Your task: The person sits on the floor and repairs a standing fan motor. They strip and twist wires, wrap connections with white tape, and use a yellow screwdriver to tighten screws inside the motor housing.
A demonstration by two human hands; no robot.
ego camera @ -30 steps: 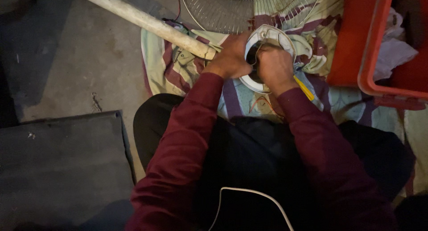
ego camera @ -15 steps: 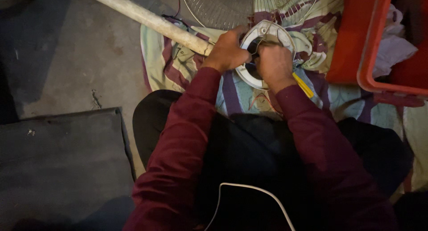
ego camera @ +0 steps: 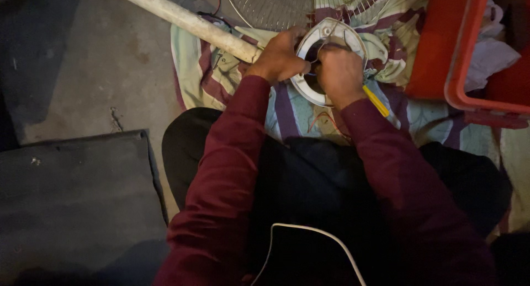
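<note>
A round white plastic fan housing [ego camera: 337, 35] lies on a striped cloth [ego camera: 287, 106] in front of my lap. My left hand [ego camera: 279, 57] grips its left rim, where a white pole [ego camera: 182, 20] meets it. My right hand [ego camera: 341, 76] is closed over the housing's dark centre, fingers curled around something I cannot make out. A yellow tool handle [ego camera: 375, 100] pokes out beside my right wrist. Thin red wires [ego camera: 326, 120] trail below the housing.
A wire fan grille [ego camera: 276, 4] lies at the top. A red plastic crate [ego camera: 464, 54] holding white cloth stands at the right. A dark flat slab [ego camera: 72, 203] lies at lower left on the concrete floor. A white cable [ego camera: 314, 233] crosses my lap.
The view has shifted slightly, and both hands stay on the fan housing with only small movements of the fingers.
</note>
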